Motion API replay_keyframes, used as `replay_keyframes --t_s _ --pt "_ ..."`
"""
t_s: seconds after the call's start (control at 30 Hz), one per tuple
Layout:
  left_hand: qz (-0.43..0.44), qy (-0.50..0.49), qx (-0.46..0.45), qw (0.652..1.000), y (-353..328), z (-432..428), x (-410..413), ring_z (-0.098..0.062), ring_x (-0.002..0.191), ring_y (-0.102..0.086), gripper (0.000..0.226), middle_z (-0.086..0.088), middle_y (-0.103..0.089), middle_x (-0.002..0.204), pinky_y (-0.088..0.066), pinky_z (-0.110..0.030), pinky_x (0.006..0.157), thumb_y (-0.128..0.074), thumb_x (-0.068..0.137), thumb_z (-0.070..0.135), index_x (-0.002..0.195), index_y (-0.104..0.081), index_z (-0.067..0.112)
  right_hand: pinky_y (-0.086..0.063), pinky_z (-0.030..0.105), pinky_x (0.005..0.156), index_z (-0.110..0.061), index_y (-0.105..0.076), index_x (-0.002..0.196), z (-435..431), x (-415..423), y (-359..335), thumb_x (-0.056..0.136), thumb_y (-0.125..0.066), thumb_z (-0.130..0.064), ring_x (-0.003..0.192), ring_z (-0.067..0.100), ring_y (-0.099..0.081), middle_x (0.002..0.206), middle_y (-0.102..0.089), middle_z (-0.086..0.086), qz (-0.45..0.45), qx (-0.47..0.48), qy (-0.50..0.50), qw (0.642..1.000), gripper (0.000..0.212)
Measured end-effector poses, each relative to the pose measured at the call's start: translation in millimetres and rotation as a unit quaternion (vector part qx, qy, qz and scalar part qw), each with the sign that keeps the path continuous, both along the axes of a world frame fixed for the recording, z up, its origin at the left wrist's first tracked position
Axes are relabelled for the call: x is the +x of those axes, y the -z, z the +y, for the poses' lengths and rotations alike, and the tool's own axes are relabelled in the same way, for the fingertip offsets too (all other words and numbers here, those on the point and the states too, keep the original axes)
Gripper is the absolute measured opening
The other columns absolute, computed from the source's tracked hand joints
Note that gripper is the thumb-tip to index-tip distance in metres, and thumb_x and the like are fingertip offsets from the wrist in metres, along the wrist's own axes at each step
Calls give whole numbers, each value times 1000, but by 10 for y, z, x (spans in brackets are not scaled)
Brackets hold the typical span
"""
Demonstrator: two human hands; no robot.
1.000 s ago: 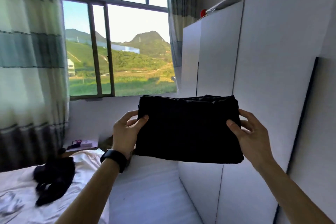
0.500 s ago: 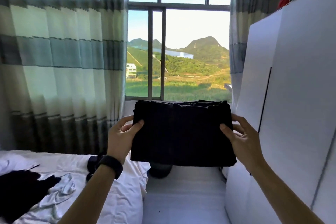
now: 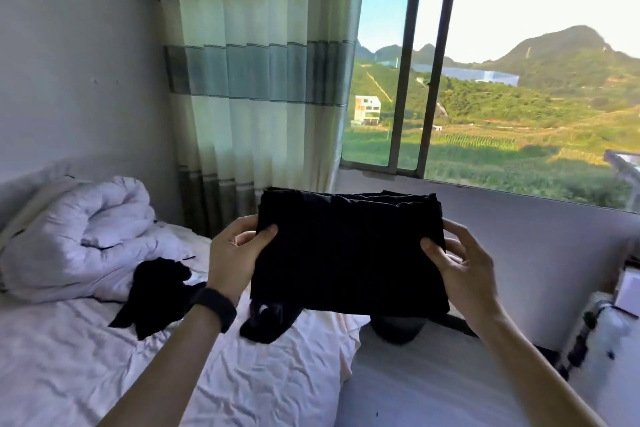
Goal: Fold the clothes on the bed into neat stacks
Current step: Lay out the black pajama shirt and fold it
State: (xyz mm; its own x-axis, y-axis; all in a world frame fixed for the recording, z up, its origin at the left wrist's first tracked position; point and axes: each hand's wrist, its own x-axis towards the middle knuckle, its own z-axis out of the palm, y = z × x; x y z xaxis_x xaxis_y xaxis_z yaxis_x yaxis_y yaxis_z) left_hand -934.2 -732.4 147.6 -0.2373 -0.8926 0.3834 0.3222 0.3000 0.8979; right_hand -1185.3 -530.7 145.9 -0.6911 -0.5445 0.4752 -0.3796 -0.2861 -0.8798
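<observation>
Left hand (image 3: 235, 260) and right hand (image 3: 464, 274) each pinch one short end of the folded black garment (image 3: 349, 253), held aloft, long axis running hand to hand. Bed (image 3: 86, 374) lies below and left, nearer the left hand.

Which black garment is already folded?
The held garment, a flat rectangle between left hand and right hand; the left heap and middle heap lie crumpled on the bed.

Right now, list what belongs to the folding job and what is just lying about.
Job:
folded black garment, pinched by left hand and right hand
loose black clothes on the bed
black piece near the bed's edge

Lying about:
white duvet
striped curtain
dark round object on the floor
</observation>
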Motion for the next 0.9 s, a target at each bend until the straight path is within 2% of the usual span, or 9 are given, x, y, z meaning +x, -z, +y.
replay_keyframes --t_s 0.07,0.27,0.37,0.43,0.53,0.63,0.7,0.8,0.9 --pt "-6 -48 23 999 138 -149 -78 -5 71 -72 15 0 -77 78 -51 -12 60 -80 83 10 85 -76 24 -63 29 74 -44 -72 112 -341 -222 123 90 -75 -8 91 18 -77 100 -79 0 -20 16 -40 999 42" --pt "-54 -168 86 981 746 -397 -93 -9 76 -72 11 -2 -77 81 -52 -14 65 -79 84 11 90 -75 19 -60 22 70 -44 -70 113 -1329 -608 608 91 -76 -16 89 13 -76 102 -79 -4 -28 92 -138 986 37" --pt "-65 -228 138 962 1233 -430 52 -15 80 -73 13 -5 -77 85 -56 -22 71 -79 85 11 89 -75 23 -61 33 85 -44 -70 114 -1821 -571 1050 91 -75 -14 93 16 -76 105 -78 -2 -21 148 -191 970 38" --pt "-66 -254 186 947 1615 -465 174 -17 80 -74 11 -5 -78 86 -56 -22 68 -78 86 14 87 -76 25 -60 34 86 -46 -69 114 -2164 -484 1416 92 -74 -14 94 16 -75 107 -77 -2 -4 197 -227 954 39" --pt "-68 -307 272 909 2252 -534 357 -19 84 -75 10 -3 -78 88 -56 -26 71 -79 85 18 92 -76 24 -58 20 69 -55 -66 107 -2618 -272 1986 92 -74 -19 85 6 -74 95 -77 -7 3 277 -261 925 40" --pt "-88 -342 350 867 2928 -616 518 -19 86 -73 12 -3 -77 88 -56 -31 77 -80 84 22 95 -75 24 -57 30 71 -55 -63 107 -2971 -43 2589 93 -73 -25 87 8 -73 99 -77 -8 14 355 -287 890 34" --pt "-110 -348 400 841 3341 -648 596 -14 85 -72 12 3 -76 86 -52 -25 72 -80 84 27 94 -75 25 -56 35 74 -54 -62 107 -3135 90 2961 95 -71 -26 89 9 -71 100 -76 -6 19 412 -301 860 32" --pt "-135 -362 464 797 3906 -617 656 -10 78 -68 12 15 -71 72 -45 -18 64 -81 82 28 82 -71 34 -56 44 84 -39 -63 119 -3294 236 3445 97 -68 -23 96 20 -69 106 -74 2 24 496 -314 809 28" --pt "-144 -359 537 750 4332 -555 629 -14 78 -67 13 10 -69 71 -44 -19 63 -79 84 28 84 -69 35 -54 35 71 -41 -60 113 -3477 330 3820 98 -65 -22 91 16 -68 107 -73 2 37 553 -334 763 25"
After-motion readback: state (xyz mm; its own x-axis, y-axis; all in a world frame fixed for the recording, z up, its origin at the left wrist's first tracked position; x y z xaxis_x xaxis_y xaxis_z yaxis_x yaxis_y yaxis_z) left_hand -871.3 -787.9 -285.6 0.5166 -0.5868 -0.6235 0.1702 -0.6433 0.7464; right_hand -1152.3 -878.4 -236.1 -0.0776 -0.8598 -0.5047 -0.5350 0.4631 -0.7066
